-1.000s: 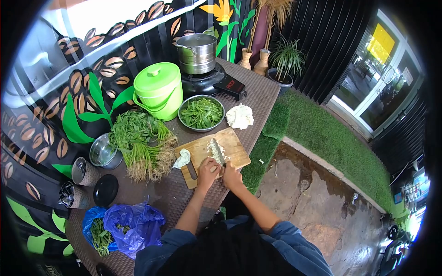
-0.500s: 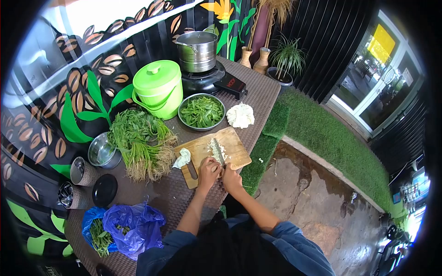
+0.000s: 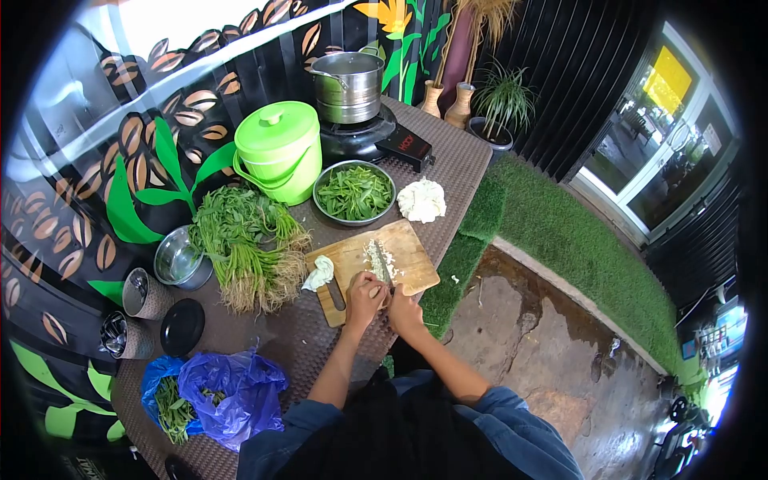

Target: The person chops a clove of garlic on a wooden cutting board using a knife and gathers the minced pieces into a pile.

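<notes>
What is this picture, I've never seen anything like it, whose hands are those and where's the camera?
There's no machine: these are a person's bare hands, seen from a camera worn on that person's head, looking forward and down. The right hand holds a knife over a wooden board with chopped white bits. The left hand is beside the blade; its fingers hide anything it might hold. Around them on the table are rooted greens, a bowl of leaves, a green lidded bucket, blue bags, and a pot on a stove.
</notes>
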### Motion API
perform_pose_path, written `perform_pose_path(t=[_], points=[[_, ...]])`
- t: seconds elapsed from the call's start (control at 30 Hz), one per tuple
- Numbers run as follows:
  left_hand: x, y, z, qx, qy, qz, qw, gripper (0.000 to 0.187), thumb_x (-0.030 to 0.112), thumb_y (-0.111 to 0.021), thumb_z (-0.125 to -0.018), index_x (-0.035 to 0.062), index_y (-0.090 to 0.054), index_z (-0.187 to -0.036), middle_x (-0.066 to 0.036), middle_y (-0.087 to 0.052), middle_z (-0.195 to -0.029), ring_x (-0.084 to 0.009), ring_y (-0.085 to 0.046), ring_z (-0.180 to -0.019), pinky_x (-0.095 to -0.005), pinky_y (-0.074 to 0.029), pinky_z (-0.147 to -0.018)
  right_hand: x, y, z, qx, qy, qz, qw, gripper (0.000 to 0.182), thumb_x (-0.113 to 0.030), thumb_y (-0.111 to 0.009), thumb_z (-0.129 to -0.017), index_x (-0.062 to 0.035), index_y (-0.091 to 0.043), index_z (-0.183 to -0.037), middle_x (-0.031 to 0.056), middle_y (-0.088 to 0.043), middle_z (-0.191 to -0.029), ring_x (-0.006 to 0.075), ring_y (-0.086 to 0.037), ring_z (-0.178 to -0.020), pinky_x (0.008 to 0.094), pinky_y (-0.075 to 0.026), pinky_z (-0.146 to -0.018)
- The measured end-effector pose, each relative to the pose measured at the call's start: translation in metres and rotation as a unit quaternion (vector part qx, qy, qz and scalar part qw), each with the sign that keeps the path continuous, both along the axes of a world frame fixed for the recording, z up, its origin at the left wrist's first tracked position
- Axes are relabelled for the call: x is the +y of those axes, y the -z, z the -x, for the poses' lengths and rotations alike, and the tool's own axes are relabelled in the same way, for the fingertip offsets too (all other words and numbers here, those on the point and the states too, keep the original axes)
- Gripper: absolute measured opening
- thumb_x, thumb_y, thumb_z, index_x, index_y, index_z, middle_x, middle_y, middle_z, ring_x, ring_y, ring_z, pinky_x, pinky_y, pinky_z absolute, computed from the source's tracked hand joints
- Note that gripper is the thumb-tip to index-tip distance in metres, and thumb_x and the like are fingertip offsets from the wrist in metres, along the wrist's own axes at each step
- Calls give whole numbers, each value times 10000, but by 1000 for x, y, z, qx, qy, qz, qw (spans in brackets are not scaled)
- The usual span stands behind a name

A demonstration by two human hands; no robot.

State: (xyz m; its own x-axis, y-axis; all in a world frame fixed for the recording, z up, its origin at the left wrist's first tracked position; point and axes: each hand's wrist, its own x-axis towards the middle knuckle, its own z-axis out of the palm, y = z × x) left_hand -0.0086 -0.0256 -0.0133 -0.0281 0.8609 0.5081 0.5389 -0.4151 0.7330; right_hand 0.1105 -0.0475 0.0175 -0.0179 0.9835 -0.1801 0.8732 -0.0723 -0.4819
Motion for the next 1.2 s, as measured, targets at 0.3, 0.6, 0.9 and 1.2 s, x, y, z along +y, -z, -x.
perform_pose_path(t=[0.3, 0.6, 0.9, 1.2], points=[[-6, -26, -7, 4, -75, -11, 997, 194, 78, -712, -732, 7, -664, -906, -122, -572, -846, -285, -563, -799, -377, -452, -725, 29, -2, -42, 117, -60, -25, 991, 349, -281, -455, -928, 49, -438, -1041, 337, -588, -841, 474, -590, -817, 526, -461, -705], [-9, -3, -7, -22, -52, 105, 993, 226, 22, -703, -738, -32, -616, -940, -154, -638, -783, -236, -620, -664, -342, -482, -568, 30, -12, -55, 32, -46, -32, 998, 328, -302, -449, -927, 14, -437, -1018, 304, -600, -834, 465, -586, -825, 532, -451, -737], [17, -8, 12, -58, -37, 87, 994, 291, 26, -757, -663, -10, -612, -912, -128, -622, -871, -217, -595, -715, -321, -486, -654, 23, -18, -43, 38, -96, -44, 994, 323, -293, -461, -919, 12, -439, -1021, 301, -600, -829, 463, -585, -817, 530, -454, -720], [71, 17, 25, 42, -94, 67, 992, 232, 43, -615, -792, 19, -651, -1020, -155, -615, -927, -323, -585, -847, -386, -465, -769, 19, -3, -51, 98, -49, -23, 994, 334, -280, -460, -910, 25, -432, -1042, 337, -578, -860, 474, -566, -869, 523, -445, -747]])
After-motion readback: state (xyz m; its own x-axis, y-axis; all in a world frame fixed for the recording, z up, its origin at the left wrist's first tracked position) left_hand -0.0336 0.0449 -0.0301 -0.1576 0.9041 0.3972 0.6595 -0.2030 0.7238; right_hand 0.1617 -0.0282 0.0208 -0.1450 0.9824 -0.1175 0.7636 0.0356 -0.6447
